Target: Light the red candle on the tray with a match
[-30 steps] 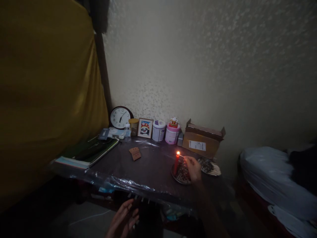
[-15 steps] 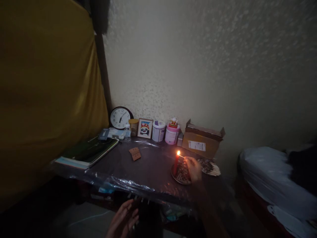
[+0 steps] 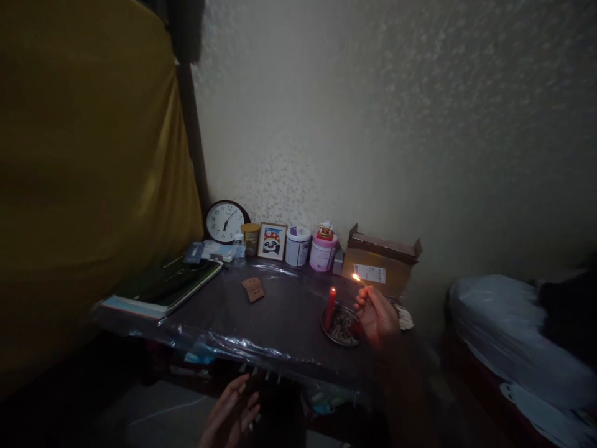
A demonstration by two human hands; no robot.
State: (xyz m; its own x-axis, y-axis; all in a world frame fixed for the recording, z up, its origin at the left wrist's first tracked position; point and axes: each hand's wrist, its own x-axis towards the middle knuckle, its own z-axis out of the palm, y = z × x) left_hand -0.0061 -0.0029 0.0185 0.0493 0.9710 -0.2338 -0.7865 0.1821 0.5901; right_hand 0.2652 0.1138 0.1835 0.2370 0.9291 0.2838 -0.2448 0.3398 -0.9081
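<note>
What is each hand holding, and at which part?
The right hand pinches a burning matchstick by its unlit end. The left hand holds nothing visible.

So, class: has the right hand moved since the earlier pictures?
Yes. The right hand, holding a lit stick, has drawn up and right, away from the candle, toward the box.

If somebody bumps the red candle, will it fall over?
Probably, yes. The thin red candle stands tall and upright in the round metal dish, so a nudge would likely tip it. It looks light, and the small flame on top might go out or spill wax.
</note>
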